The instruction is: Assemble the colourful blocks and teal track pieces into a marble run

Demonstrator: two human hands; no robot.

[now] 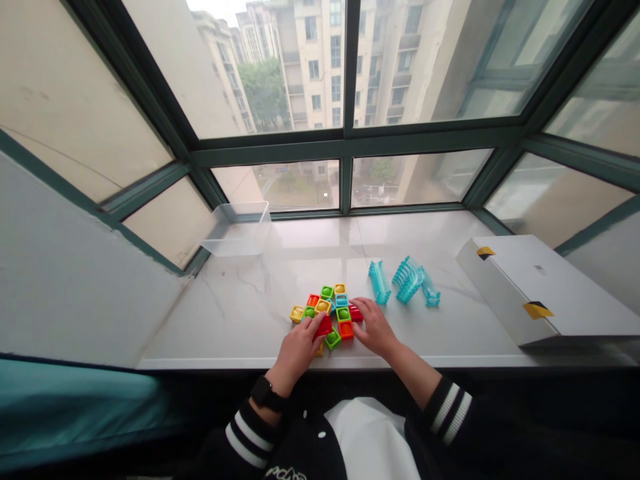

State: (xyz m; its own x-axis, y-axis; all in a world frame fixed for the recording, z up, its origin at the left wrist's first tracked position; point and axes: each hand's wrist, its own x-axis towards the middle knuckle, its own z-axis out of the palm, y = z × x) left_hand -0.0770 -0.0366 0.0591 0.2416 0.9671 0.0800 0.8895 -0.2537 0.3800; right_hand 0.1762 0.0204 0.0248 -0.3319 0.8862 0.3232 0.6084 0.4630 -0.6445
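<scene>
Small square plastic blocks in red, orange, yellow, green and blue lie in a loose cluster near the front of the white sill. My left hand [299, 345] reaches over the cluster's near left side, its fingers closed on a red block [325, 325]. Just under those fingertips is a yellow block [323, 307]. On the right side of the cluster, my right hand [376, 329] has its fingers apart. Its fingertips rest by another red block [356, 313] and an orange block [346, 330]. A green block [333, 339] sits between the two hands.
Clear blue curved track pieces [379, 283] [409, 280] lie to the right of the blocks. A transparent plastic bin [237, 240] stands at the back left. At the right is a large white box [560, 287] with yellow-and-black tabs. Windows enclose the marbled sill [430, 347].
</scene>
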